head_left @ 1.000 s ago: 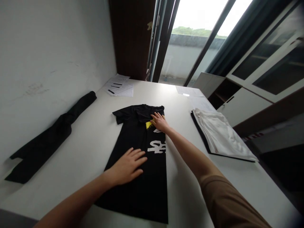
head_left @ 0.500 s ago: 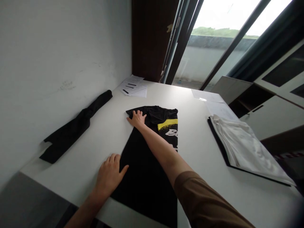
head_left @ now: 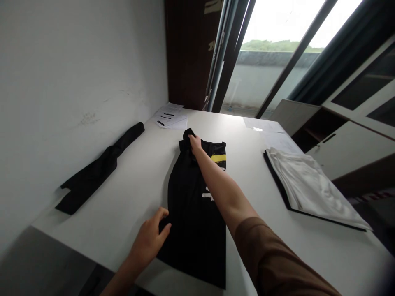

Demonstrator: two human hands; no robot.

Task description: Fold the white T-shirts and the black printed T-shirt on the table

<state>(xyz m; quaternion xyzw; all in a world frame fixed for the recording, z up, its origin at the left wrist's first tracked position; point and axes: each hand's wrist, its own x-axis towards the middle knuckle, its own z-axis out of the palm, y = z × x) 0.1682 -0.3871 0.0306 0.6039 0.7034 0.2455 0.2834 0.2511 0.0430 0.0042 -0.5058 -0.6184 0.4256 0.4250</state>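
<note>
A black T-shirt [head_left: 194, 230] with a yellow band and white lettering lies folded lengthwise on the white table [head_left: 129, 197]. At its far left corner, my right hand [head_left: 195, 144] is closed on the fabric, which is bunched and raised off the tabletop. Lower down, my left hand [head_left: 148, 238] has its thumb and curled fingers around the left edge, with black cloth between them. My right forearm crosses over the shirt and hides part of the lettering.
Another black garment [head_left: 101, 168], long and narrow, lies by the wall on the left. Folded white cloth [head_left: 314, 185] rests over something black on the right. Papers [head_left: 169, 116] lie at the far left corner, and more sheets [head_left: 265, 133] at the far right.
My right hand has gone from lying spread on the shirt to gripping its far corner, lifted and drawn right. My left hand has closed on the near left edge and shifted right with it.
</note>
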